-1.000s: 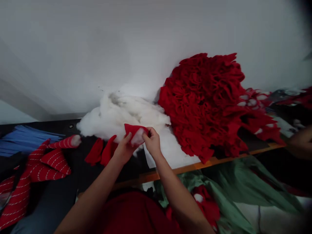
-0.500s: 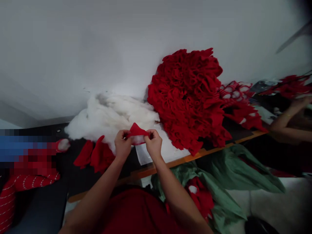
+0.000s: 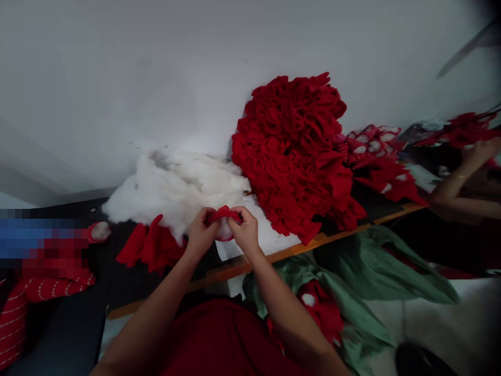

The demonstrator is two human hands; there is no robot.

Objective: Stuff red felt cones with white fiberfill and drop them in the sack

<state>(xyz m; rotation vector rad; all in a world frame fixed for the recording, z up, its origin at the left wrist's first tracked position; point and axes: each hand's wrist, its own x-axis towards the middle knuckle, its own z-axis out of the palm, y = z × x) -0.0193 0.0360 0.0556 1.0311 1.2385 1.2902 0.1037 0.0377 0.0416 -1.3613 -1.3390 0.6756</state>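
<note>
Between my two hands is a small red fabric piece (image 3: 225, 213) with white stuffing showing in its opening. My left hand (image 3: 201, 231) pinches its left edge, and my right hand (image 3: 245, 230) grips the right edge, thumb at the opening. The fabric's lower part is partly hidden by my fingers. Just behind my hands lies a heap of white fluffy stuffing (image 3: 172, 190). Left of my left hand, several red fabric pieces (image 3: 151, 245) rest on the dark table. A white sheet (image 3: 270, 224) lies under and right of my right hand.
A tall pile of red fabric pieces (image 3: 289, 151) leans at the wall. Red-and-white striped pieces (image 3: 373, 143) lie beyond it. A green sack (image 3: 376, 266) with red items hangs below the table edge. Another person's arm (image 3: 457, 183) is at far right, and a red striped sleeve (image 3: 39, 297) at left.
The red piece was held stretched with a pointed top upward; now it is folded down and rounded, its opening toward me. My hands have drawn slightly closer together.
</note>
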